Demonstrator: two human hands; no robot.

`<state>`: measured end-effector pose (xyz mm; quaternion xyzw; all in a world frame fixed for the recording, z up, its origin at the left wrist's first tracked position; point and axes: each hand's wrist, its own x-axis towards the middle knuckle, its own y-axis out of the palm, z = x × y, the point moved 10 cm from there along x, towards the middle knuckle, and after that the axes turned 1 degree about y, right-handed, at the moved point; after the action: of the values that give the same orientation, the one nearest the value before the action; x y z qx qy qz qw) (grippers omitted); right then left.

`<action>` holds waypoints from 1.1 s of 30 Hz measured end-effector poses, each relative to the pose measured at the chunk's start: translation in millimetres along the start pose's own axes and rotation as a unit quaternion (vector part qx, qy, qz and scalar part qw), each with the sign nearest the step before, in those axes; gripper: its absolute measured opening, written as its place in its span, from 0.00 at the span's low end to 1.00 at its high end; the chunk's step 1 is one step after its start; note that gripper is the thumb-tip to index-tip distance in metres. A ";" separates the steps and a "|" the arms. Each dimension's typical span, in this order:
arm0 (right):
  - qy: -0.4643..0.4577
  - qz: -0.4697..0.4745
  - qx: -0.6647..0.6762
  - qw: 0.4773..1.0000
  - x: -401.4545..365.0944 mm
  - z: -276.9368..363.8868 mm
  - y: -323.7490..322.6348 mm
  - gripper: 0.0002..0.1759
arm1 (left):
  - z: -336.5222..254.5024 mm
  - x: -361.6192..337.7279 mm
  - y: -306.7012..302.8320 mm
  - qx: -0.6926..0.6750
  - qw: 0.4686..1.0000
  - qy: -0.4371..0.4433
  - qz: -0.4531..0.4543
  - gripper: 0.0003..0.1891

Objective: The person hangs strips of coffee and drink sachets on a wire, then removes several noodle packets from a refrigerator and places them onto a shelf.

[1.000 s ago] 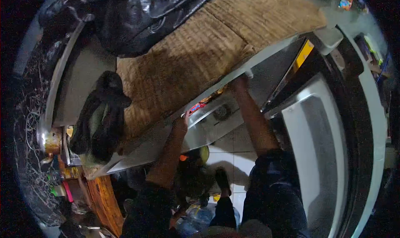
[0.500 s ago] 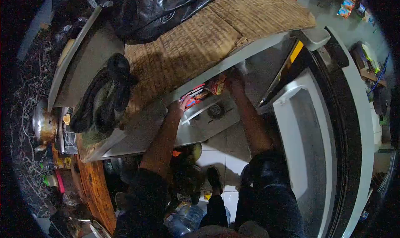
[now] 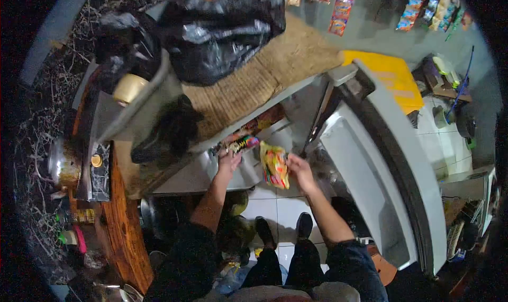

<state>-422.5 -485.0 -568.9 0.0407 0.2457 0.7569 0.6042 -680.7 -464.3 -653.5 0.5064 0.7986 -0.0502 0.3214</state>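
Note:
My right hand [image 3: 300, 171] grips a yellow packet [image 3: 274, 166] with red and green print by its side edge; it hangs over the tiled floor. In my left hand [image 3: 228, 159] is a dark, shiny packet [image 3: 242, 143] with light lettering and a pink and blue end. Both packets are in front of the open fridge [image 3: 198, 172]. Behind the dark packet, more red and brown packets [image 3: 267, 118] lie inside, partly in shadow. Their kind is too dim to read.
The fridge door [image 3: 370, 180] stands open on my right. Cardboard [image 3: 259, 72] and a black plastic bag [image 3: 222, 37] lie on top of the fridge. A wooden slab [image 3: 120, 233] is at left. Sachet strips [image 3: 341, 14] hang beyond, near a yellow panel [image 3: 389, 80].
Both hands have come out of the fridge toward me, each with a packet. The view has shifted, and more of the yellow panel and sachet strips now shows.

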 end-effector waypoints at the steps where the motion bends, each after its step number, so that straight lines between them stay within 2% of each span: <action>1: 0.014 -0.025 0.015 0.999 -25.5 11.4 -0.2 0.11 | 2.2 -9.3 -1.0 0.019 1.000 0.006 0.021 0.14; 4: 0.046 -0.047 0.043 0.997 -96.2 48.4 -4.5 0.09 | 0.0 -55.6 -8.6 0.073 0.995 0.027 0.057 0.14; 6: 0.021 -0.061 0.007 0.998 -139.3 94.3 -11.3 0.06 | -3.9 -94.5 -5.7 0.001 0.987 0.020 0.159 0.14; 7: 0.013 -0.106 0.058 0.993 -161.4 126.8 -6.5 0.05 | -16.1 -123.0 3.2 -0.049 0.982 0.009 0.185 0.14; 8: -0.014 -0.078 0.050 0.996 -176.9 145.0 -17.9 0.09 | -28.6 -153.3 12.9 -0.099 0.973 -0.004 0.210 0.14; 11: -0.167 -0.099 0.129 0.973 -227.9 251.7 -7.8 0.17 | -45.6 -199.5 30.6 -0.170 0.944 -0.039 0.281 0.18; 12: -0.225 -0.101 0.152 0.957 -243.3 276.2 -11.0 0.20 | -51.1 -216.9 40.8 -0.201 0.930 -0.065 0.301 0.20; 14: -0.281 -0.131 0.164 0.936 -268.7 303.4 -20.4 0.22 | -61.6 -236.5 59.2 -0.219 0.904 -0.060 0.363 0.20; 16: -0.310 -0.144 0.210 0.916 -284.8 306.2 -35.4 0.22 | -44.6 -223.7 62.3 -0.209 0.922 -0.113 0.307 0.24; 17: -0.328 -0.147 0.220 0.907 -289.2 308.5 -36.5 0.21 | -37.1 -220.7 65.6 -0.242 0.918 -0.157 0.274 0.21; 18: -0.341 -0.168 0.211 0.900 -292.9 311.3 -39.5 0.20 | -57.4 -255.4 101.6 -0.254 0.858 -0.173 0.412 0.18; 20: -0.355 -0.154 0.191 0.902 -298.9 317.4 -41.3 0.21 | -74.5 -282.8 132.5 -0.328 0.810 -0.207 0.440 0.18; 23: -0.337 -0.192 0.161 0.907 -306.7 325.3 -54.3 0.20 | -87.7 -304.4 159.1 -0.296 0.835 -0.200 0.417 0.19; 26: -0.298 -0.183 0.122 0.929 -307.6 338.4 -68.6 0.19 | -87.0 -324.9 180.8 -0.274 0.818 -0.233 0.448 0.18; 28: -0.198 -0.206 0.051 0.957 -304.0 327.2 -91.8 0.17 | -89.0 -338.1 196.7 -0.276 0.801 -0.247 0.470 0.17; 30: -0.183 -0.219 0.055 0.957 -302.0 318.1 -112.7 0.14 | -83.4 -339.4 203.8 -0.280 0.782 -0.262 0.491 0.17; 32: -0.134 -0.179 0.041 0.974 -297.5 300.6 -117.0 0.13 | -65.4 -325.2 202.4 -0.277 0.771 -0.277 0.502 0.18; 33: -0.114 -0.163 0.075 0.977 -296.0 290.2 -110.9 0.12 | -64.8 -333.8 204.1 -0.286 0.765 -0.320 0.481 0.18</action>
<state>-140.4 -651.5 -291.7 0.1313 0.2351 0.6180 0.7386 -445.4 -598.8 -363.9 0.6630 0.2787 0.1826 0.6704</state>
